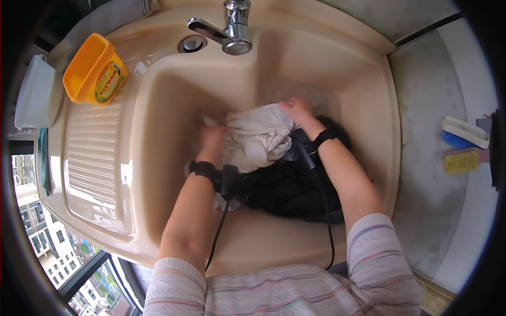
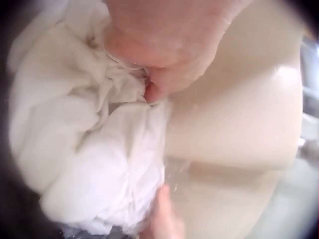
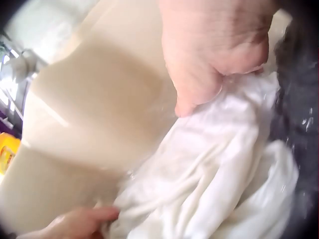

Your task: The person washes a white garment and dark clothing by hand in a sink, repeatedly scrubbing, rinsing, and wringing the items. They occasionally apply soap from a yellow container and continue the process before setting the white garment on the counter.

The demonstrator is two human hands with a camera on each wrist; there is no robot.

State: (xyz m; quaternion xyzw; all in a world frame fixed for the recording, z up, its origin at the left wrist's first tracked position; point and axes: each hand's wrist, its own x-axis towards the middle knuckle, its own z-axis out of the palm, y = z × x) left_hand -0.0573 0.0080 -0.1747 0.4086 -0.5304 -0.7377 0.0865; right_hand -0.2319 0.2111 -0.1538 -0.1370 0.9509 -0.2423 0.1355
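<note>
A bunched, wet white cloth [image 1: 257,138] lies in the sink basin, stretched between both hands. My left hand [image 1: 212,138] grips its left side; in the left wrist view, the fingers of the left hand [image 2: 167,42] curl into the folds. The cloth's upper right end is held by my right hand [image 1: 299,112]. Up close in the right wrist view, the thumb and curled fingers of the right hand [image 3: 214,50] pinch the fabric. Below the white cloth, nearer my body, sits a dark, soaked heap of black fabric [image 1: 284,192].
The beige sink [image 1: 150,105] surrounds the cloths, with a chrome faucet [image 1: 237,31] over its back edge. On the ribbed left drainboard [image 1: 92,168] stand an orange tub [image 1: 87,66] and a white container [image 1: 37,95]. Brushes, one with yellow bristles [image 1: 461,161], are at the right.
</note>
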